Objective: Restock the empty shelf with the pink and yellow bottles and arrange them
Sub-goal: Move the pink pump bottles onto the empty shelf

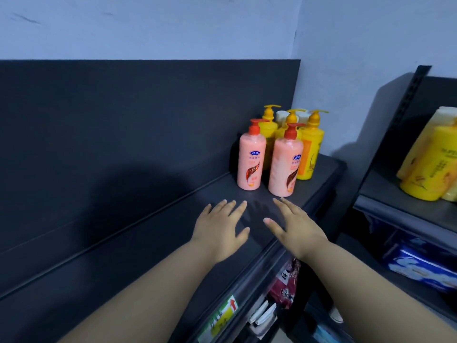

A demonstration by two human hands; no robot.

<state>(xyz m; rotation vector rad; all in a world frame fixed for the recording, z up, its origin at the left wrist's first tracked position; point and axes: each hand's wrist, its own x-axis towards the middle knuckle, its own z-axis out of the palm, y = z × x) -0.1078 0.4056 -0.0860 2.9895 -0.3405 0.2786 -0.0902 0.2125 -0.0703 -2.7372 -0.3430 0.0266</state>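
Two pink pump bottles stand upright at the right end of the dark shelf (123,243): one on the left (251,162), one on the right (284,167). Behind them stand three yellow pump bottles, the clearest at the far right (310,149). My left hand (222,229) hovers over the shelf with fingers spread, a short way in front of the left pink bottle and holding nothing. My right hand (294,225) is also spread and empty, its fingertips close to the base of the right pink bottle.
A dark back panel (123,125) rises behind the shelf. To the right, a second shelf unit (405,214) holds large yellow bottles (430,167) and blue packs below. Packaged goods and a price tag (222,318) sit under the shelf's front edge.
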